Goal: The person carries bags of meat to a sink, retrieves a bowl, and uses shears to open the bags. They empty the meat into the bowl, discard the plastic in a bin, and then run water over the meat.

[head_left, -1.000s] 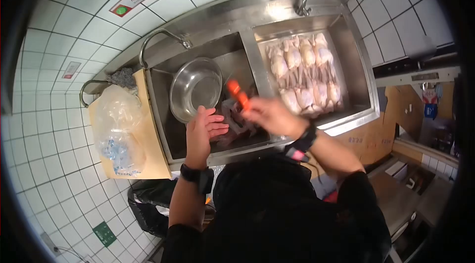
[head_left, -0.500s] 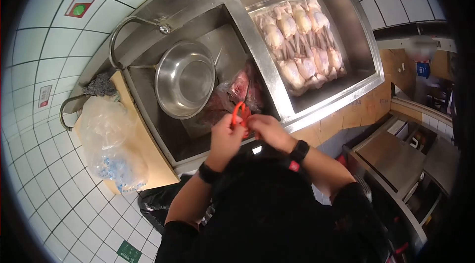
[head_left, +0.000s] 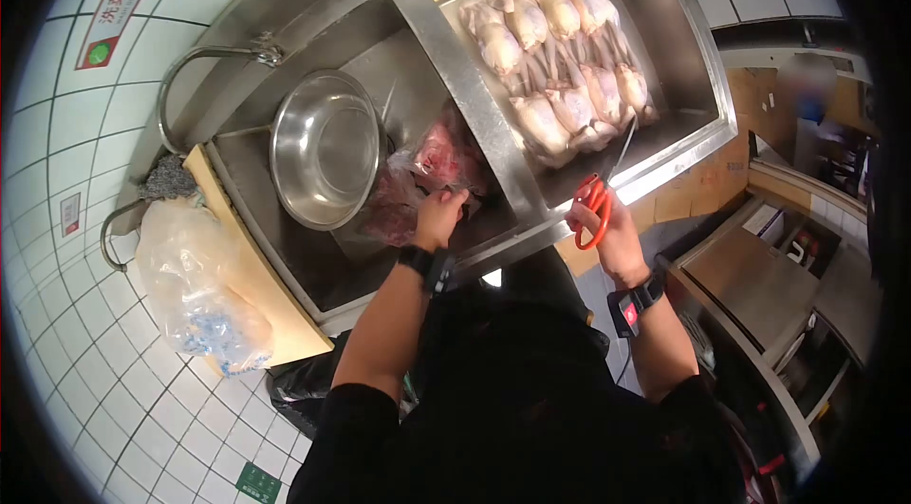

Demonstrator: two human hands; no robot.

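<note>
White-tiled walls (head_left: 43, 143) surround a metal double sink (head_left: 493, 158), and we stand at its near edge. Our left hand (head_left: 438, 219) reaches into the left basin, its fingers bent against the near side of the clear-wrapped red meat (head_left: 441, 155); we cannot tell whether they grip the wrap. Beyond that hand and to its left, a round metal bowl (head_left: 325, 148) sits tilted in the same basin. Our right hand (head_left: 609, 243) is closed around the orange-red handles of the scissors (head_left: 590, 210), over the sink's near rim, with the blades pointing away from us. Just beyond it, two rows of pale whole poultry (head_left: 571, 58) fill much of the right basin. Well to the left of both hands, a clear plastic bag (head_left: 190, 267) lies on a tan board (head_left: 289, 328).
</note>
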